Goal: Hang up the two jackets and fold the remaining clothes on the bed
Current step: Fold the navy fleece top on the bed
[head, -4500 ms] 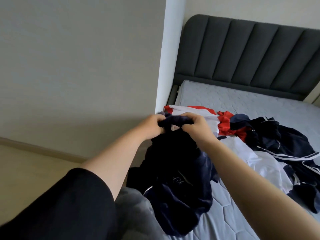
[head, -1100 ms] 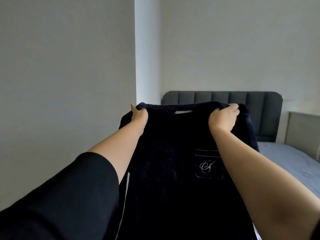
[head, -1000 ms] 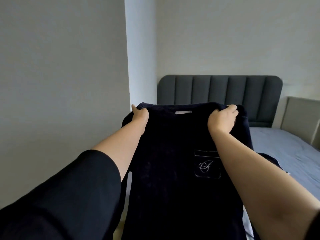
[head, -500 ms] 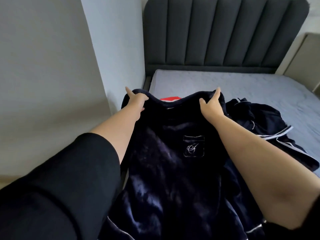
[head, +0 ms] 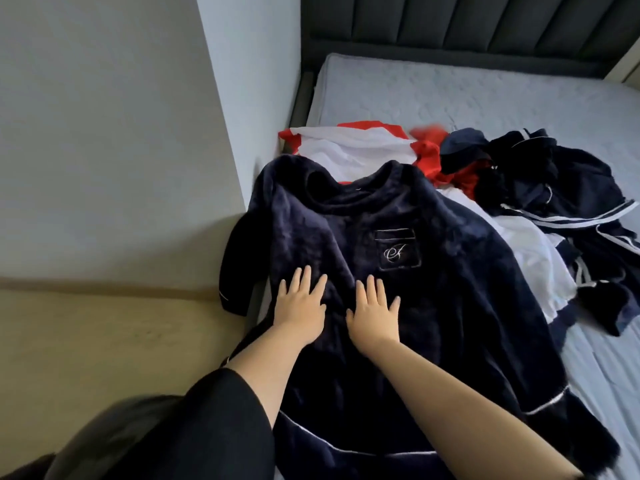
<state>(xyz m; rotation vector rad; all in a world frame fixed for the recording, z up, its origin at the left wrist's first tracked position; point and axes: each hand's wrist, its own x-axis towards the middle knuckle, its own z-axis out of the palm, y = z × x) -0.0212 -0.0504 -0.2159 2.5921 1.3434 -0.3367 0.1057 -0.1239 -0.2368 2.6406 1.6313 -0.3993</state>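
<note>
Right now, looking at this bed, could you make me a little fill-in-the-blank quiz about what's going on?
1. Both hands, left hand and right hand, press flat on the ____ blue top.
2. The top's chest pocket carries a stitched ____.
3. Beyond the collar lies a white and ____ garment.

Missing words: dark; monogram; red

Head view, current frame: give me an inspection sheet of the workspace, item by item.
Surface: grey quilted mattress, bare toward the headboard.
Job's things: navy velour top spread front-up, one sleeve hanging off the bed edge.
Clutter: red and white garment and white garment partly under the top; dark striped clothes heaped beside it.
Grippers: left hand and right hand lie flat on the top.
Cables: nothing seen.
Surroundings: dark padded headboard, grey wall, beige floor.
</note>
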